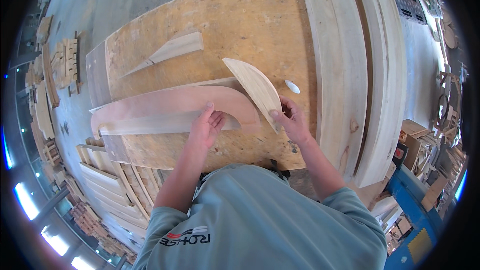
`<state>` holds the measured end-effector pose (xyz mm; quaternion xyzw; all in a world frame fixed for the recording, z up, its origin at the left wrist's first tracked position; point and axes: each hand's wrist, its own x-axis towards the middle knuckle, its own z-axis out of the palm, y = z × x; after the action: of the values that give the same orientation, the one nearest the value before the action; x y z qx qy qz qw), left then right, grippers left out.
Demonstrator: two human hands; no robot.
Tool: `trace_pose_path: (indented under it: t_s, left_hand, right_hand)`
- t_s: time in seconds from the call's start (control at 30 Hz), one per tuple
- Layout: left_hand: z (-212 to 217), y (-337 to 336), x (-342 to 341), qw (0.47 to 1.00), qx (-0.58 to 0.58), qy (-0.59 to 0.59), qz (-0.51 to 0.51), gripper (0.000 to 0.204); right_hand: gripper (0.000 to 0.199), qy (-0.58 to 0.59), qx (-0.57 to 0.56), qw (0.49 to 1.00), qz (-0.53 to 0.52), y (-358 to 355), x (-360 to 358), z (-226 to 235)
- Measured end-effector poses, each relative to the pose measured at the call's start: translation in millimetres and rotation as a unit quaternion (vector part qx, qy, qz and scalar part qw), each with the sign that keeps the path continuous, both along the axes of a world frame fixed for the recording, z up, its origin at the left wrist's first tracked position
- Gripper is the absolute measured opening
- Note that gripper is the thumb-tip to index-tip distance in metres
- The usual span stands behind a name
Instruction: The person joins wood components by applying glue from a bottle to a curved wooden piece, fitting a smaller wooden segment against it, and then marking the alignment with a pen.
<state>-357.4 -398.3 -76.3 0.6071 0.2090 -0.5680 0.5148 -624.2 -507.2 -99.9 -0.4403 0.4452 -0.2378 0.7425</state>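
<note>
My right hand (295, 121) pinches the lower end of a pale crescent-shaped wood piece (256, 87), thumb on top. The piece is tilted, its pointed far end leaning left. My left hand (207, 126) hovers at the inner edge of a reddish-brown curved template (165, 100), its thumb stretched out and its fingers loosely curled; whether it touches the template I cannot tell. Under the template lies a pale board (155, 123), partly covered. Farther back, a tapered wood offcut (175, 50) rests on the worn plywood tabletop (240, 17).
A small white oval object (292, 87) sits right of the crescent piece. Long thick timbers (337, 70) run along the table's right side. Stacked slats (112, 185) stand at the lower left, and blue machinery (412, 195) at the lower right. More wood stacks (65, 62) stand at far left.
</note>
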Motion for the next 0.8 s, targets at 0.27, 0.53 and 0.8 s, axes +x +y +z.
trace_pose_path:
  t_s: [0.27, 0.53, 0.8]
  left_hand:
    - [48.1, -10.9, 28.3, 0.450, 0.041, -0.729, -0.515, 0.076]
    - [36.3, -25.6, 90.1, 0.386, 0.019, -0.670, -0.635, 0.093]
    - [46.0, -12.6, 91.8, 0.384, -0.005, -0.683, -0.622, 0.084]
  right_hand:
    - [0.060, -0.016, 0.045, 0.999, -0.002, -6.7, -2.5, 2.9]
    - [0.060, 0.012, 0.022, 1.000, 0.004, -7.6, -2.0, 3.8]
    - [0.059, 0.057, -0.007, 0.998, -0.005, 1.5, 1.3, 7.2]
